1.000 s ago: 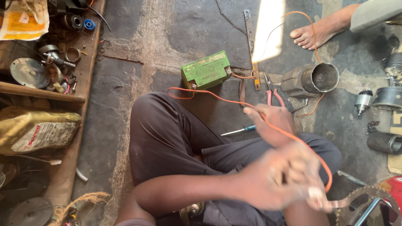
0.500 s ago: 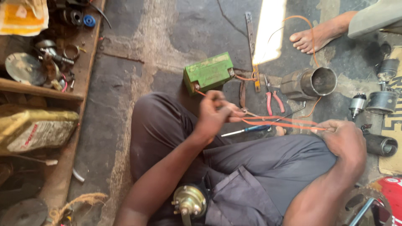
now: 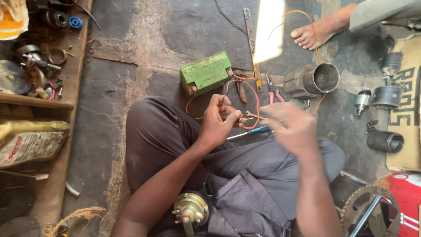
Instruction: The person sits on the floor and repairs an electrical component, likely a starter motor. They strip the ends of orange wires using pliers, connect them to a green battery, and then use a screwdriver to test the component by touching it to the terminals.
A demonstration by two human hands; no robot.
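Above the lap: left hand pinching orange wire; right hand released since, blurred, spread.

Battery on the floor ahead of the knees, cylinder off to its right, pliers between them. Left hand pinching the wire just behind the battery, right hand beside it, screwdriver underneath. Horn down in the lap.

one green battery, two hands, one screwdriver
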